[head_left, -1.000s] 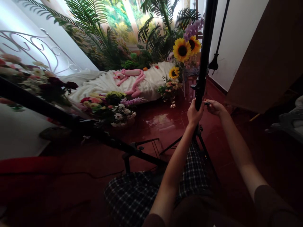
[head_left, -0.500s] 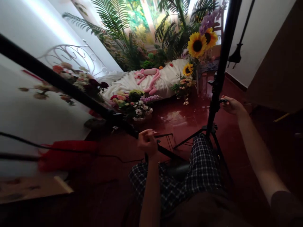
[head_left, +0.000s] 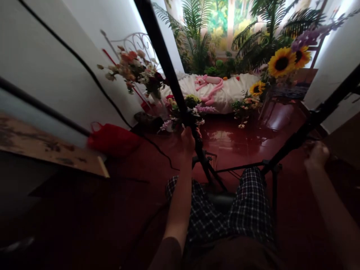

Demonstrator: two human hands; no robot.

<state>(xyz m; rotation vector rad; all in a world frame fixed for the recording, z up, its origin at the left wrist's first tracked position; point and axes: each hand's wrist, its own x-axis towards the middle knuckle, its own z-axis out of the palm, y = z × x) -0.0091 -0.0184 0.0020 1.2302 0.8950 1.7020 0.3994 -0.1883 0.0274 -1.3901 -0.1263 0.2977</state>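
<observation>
Pole (head_left: 167, 63) black, slim, straight; left grip (head_left: 188, 141) wrapped round it; right grip (head_left: 317, 154) too dim to tell.

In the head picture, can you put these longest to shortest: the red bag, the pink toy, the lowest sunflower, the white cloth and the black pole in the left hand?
1. Black pole in the left hand, looking bigger for being near
2. White cloth
3. Red bag
4. Pink toy
5. Lowest sunflower

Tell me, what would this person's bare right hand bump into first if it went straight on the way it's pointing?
Probably the long, black, tubular stand pole slanting just ahead of the right hand; the gap, if any, is hard to judge in this dim view.
</observation>
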